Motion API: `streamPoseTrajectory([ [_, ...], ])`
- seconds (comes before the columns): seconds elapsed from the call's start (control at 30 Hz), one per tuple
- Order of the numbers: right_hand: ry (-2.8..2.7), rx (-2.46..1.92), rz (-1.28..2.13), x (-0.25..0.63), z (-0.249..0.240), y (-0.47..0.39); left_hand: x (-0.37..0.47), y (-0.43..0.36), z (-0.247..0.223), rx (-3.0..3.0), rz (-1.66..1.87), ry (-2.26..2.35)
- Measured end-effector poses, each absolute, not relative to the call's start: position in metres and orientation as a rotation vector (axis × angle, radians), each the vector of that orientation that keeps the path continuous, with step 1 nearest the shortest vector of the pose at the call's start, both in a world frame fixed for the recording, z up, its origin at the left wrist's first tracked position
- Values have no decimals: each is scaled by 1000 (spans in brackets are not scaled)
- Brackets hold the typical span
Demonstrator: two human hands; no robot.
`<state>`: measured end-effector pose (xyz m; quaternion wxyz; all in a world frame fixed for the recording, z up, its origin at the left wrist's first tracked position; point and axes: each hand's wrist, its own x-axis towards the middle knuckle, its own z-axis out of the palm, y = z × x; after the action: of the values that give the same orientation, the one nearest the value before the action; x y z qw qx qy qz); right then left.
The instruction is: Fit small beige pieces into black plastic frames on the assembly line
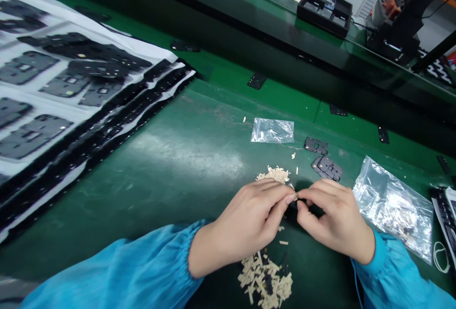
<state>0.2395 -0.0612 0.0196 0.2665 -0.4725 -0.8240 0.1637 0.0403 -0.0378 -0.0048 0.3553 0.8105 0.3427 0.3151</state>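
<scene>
Pinching a beige piece (295,197) in the left hand (251,210), probably for control. Curling the right hand (333,215) alongside, perhaps to steady it; cannot tell whether gripping.

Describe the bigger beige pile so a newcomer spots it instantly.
On the green tabletop, find the person's left hand. The bigger beige pile lies just below it, at the picture's bottom edge. Unlike the smaller beige heap beyond that hand, it has black bits mixed in.
</scene>
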Motion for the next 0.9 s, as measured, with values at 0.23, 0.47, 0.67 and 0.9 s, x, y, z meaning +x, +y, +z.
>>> streamPoseTrajectory([
  [0.23,-2285,-1294,239,236,16,-64,43,-39,-4,2105,804,898],
  [0.47,-2091,-1409,514,247,14,-54,36,-32,1,2093,705,852],
  [0.67,-2128,-1613,830,250,9,-50,29,-20,10,1984,650,818],
  [0.9,-1644,-1350,1504,251,18,-49,30,-19,11,2046,589,781],
])
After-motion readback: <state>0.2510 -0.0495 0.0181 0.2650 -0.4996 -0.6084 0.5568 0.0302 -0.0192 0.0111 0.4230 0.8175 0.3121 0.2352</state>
